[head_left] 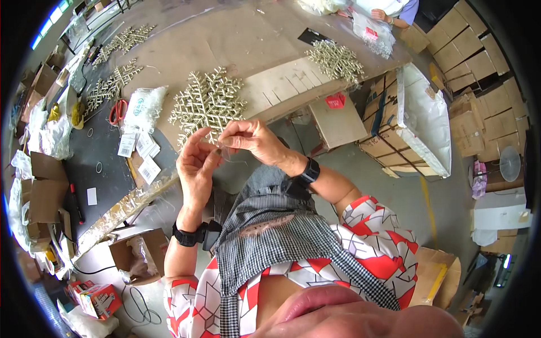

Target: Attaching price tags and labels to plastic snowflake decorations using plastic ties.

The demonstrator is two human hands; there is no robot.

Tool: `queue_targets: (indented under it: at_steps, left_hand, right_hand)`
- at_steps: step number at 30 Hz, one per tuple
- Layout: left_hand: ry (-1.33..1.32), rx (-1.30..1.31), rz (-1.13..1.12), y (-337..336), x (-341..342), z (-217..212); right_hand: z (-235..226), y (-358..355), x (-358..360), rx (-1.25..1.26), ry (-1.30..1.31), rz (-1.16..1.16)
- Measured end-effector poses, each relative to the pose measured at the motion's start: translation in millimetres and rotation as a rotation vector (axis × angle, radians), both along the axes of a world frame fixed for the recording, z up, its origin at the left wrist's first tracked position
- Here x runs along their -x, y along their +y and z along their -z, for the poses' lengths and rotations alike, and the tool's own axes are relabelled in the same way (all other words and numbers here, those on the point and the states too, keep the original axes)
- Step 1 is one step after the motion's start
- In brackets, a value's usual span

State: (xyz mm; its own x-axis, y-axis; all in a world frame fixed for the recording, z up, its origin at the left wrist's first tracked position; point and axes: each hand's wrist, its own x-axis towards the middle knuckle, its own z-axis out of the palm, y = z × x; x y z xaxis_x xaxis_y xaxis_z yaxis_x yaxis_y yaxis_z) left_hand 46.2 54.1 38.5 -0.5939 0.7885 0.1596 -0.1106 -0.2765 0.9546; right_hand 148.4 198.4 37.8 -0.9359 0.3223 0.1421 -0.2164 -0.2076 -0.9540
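Observation:
A gold glittery snowflake ornament (207, 101) lies at the near edge of the table, just beyond my hands. My left hand (197, 168) has its thumb and forefinger brought together beside the lower arm of the snowflake. Close against it, my right hand (258, 144) pinches with thumb and forefinger. A thin clear thread (236, 161) runs between the fingertips of both hands, its loose end curling below the right one. Whether the thread is tied to the snowflake is too fine to tell.
Left of the snowflake are a plastic bag (145, 110), red-handled scissors (118, 112) and white labels (149, 169). More snowflakes (336, 61) lie about the table. A lined carton (403, 121) stands right. Across the table shows another person's hand (381, 15).

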Motion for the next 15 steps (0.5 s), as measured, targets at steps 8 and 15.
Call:
queue_targets:
  at_steps: [8, 15]
  left_hand:
    - [-0.056, -0.057, -0.032, 2.0, 0.7, -4.7]
    - [0.024, -0.024, -0.026, 5.9, 2.4, 0.5]
  right_hand:
    - [-3.1, -5.6, 5.4, -0.015, 0.022, -0.001]
    - [-4.2, 8.7, 1.2, -0.665, 0.112, 0.101]
